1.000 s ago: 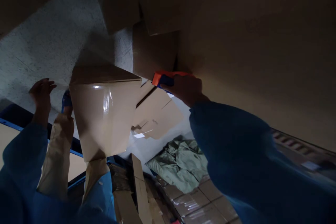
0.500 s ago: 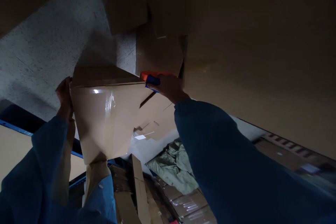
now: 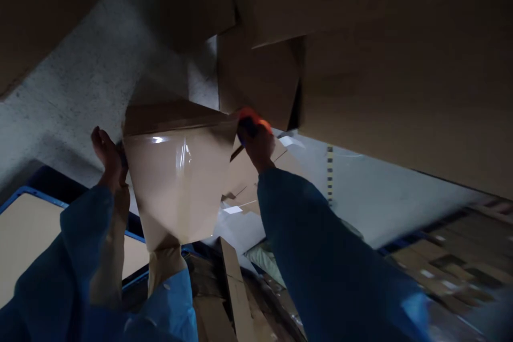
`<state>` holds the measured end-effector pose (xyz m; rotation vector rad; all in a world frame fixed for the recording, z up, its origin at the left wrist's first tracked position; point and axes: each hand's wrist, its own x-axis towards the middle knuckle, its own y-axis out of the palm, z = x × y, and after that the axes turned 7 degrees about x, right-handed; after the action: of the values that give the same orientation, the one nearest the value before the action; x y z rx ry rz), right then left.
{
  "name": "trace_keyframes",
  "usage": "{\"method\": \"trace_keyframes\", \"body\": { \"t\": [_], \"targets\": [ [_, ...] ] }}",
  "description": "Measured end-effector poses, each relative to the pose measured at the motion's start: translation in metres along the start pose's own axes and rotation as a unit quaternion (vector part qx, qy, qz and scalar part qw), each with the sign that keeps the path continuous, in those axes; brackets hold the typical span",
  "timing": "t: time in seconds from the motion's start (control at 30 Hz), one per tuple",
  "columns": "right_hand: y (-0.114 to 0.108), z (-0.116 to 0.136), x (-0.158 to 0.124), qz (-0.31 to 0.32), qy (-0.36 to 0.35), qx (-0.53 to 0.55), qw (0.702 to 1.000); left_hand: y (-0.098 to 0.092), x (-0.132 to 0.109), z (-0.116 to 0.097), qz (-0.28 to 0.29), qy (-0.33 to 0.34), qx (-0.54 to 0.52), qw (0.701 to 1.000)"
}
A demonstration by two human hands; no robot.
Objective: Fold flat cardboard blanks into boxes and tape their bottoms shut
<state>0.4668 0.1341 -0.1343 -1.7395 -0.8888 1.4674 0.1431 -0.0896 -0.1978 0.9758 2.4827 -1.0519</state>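
One taped box (image 3: 192, 181), sleeve (image 3: 316, 240) before green cloth (image 3: 264, 263)

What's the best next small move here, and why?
I'd probably press the left grip against the box: it looks open beside the left edge, while the right grip holds an orange tool by the opposite upper corner.
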Motion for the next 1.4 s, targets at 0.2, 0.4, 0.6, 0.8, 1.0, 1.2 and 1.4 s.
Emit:
{"method": "trace_keyframes", "body": {
  "t": [0.2,0.4,0.6,0.8,1.0,1.2,1.4],
  "targets": [
    [0.017,-0.023,-0.139,-0.116,-0.178,0.073,0.974,-0.013,-0.078,-0.039,0.126,0.396,0.216,0.884],
    [0.042,0.023,-0.211,0.057,-0.414,0.086,0.904,0.012,-0.076,-0.059,0.166,0.349,0.324,0.864],
    [0.003,0.038,-0.128,-0.027,-0.358,0.167,0.918,0.008,-0.046,-0.057,0.143,0.332,0.329,0.872],
    [0.002,0.072,-0.035,0.050,-0.398,0.111,0.909,0.013,-0.028,-0.066,0.154,0.316,0.379,0.856],
    [-0.002,0.078,-0.017,0.077,-0.375,0.091,0.919,0.014,-0.015,-0.074,0.194,0.282,0.364,0.866],
    [0.011,0.056,-0.017,-0.106,-0.165,0.330,0.923,-0.015,-0.018,-0.057,0.012,0.215,0.172,0.961],
    [0.029,0.047,0.008,0.016,-0.114,0.434,0.894,-0.013,-0.009,-0.039,0.120,-0.001,-0.007,0.993]
  ]
}}
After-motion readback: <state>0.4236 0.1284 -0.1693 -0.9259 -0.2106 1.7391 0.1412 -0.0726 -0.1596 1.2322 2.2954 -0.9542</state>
